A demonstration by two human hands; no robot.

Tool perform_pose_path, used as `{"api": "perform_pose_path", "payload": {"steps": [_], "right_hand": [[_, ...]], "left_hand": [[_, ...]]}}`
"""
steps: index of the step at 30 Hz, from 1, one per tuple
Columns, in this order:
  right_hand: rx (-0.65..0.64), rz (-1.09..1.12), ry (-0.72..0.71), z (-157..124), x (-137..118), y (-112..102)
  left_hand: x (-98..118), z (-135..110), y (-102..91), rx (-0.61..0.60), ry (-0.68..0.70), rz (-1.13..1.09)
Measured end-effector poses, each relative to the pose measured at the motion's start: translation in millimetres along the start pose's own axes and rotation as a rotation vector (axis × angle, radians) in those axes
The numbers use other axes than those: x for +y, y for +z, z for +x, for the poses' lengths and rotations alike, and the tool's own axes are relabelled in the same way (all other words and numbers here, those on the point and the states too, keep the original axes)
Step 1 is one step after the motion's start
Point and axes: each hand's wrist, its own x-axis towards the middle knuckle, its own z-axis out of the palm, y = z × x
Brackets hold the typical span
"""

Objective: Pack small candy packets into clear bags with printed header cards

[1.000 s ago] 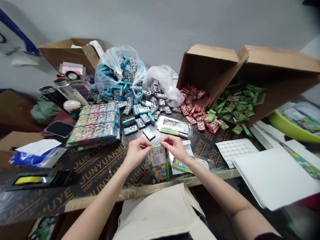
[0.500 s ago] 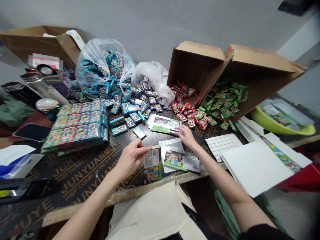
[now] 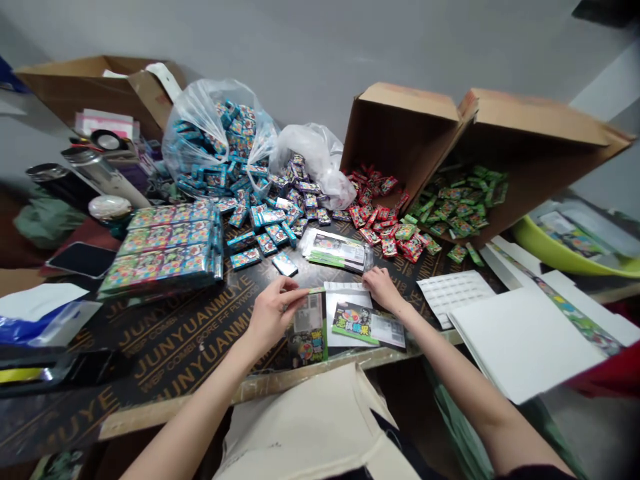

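My left hand (image 3: 274,310) is closed, thumb and fingers pinching the top edge of a black-and-green printed packet (image 3: 309,340) standing at the table's front edge. My right hand (image 3: 386,290) is curled, its fingertips at the upper right corner of a white sheet (image 3: 345,297) flat on the table. On that sheet lies a black printed card (image 3: 355,321) with a green border. Just beyond my hands is a stack of clear printed bags (image 3: 336,249). What my right fingertips grip is partly hidden.
Blue candy boxes (image 3: 245,259) spill from a clear bag at the back. Cartons hold red boxes (image 3: 380,220) and green boxes (image 3: 470,193). Packed boxes (image 3: 165,243) are stacked left. White sheets (image 3: 525,333) and a yellow-green basin (image 3: 555,250) are right.
My right hand has moved from the stack of clear bags down towards me, to the white sheet's corner. My left hand still pinches the packet. The view has shifted slightly.
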Motion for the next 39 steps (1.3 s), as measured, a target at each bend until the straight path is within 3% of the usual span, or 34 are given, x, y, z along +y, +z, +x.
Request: {"api": "perform_pose_path", "payload": {"steps": [5, 11, 13, 15, 18, 20, 25, 28, 32, 36, 39], "right_hand": [[0.029, 0.131, 0.047, -8, -2, -1], [0.527, 0.554, 0.267, 8, -24, -14], [0.552, 0.590, 0.211, 14, -47, -24], [0.422, 0.722, 0.128, 19, -77, -34], [0.004, 0.943, 0.040, 27, -126, -44], [-0.194, 0.981, 0.003, 32, -150, -45], [-0.429, 0.930, -0.067, 44, -169, -32], [-0.483, 0.947, -0.092, 48, -166, -25], [-0.459, 0.945, -0.056, 47, -166, -18], [-0.314, 0.939, 0.006, 42, -171, -5], [-0.168, 0.931, 0.044, 48, -161, 1]], "left_hand": [[1, -2, 4.9, 0.028, -0.030, 0.003], [1, -3, 3.3, 0.038, -0.036, 0.025], [-1, -3, 3.9, 0.038, -0.025, 0.025], [-3, -4, 5.4, 0.038, -0.014, 0.024], [-5, -4, 8.1, 0.052, -0.009, 0.030], [-5, -4, 9.0, 0.071, -0.020, 0.013], [1, -5, 4.3, 0.142, -0.122, -0.122], [5, -7, 1.1, 0.154, -0.148, -0.165], [6, -7, 6.1, 0.210, -0.177, -0.160], [3, -5, 15.6, 0.247, -0.205, -0.123], [2, -5, 14.1, 0.176, -0.150, -0.035]]}}
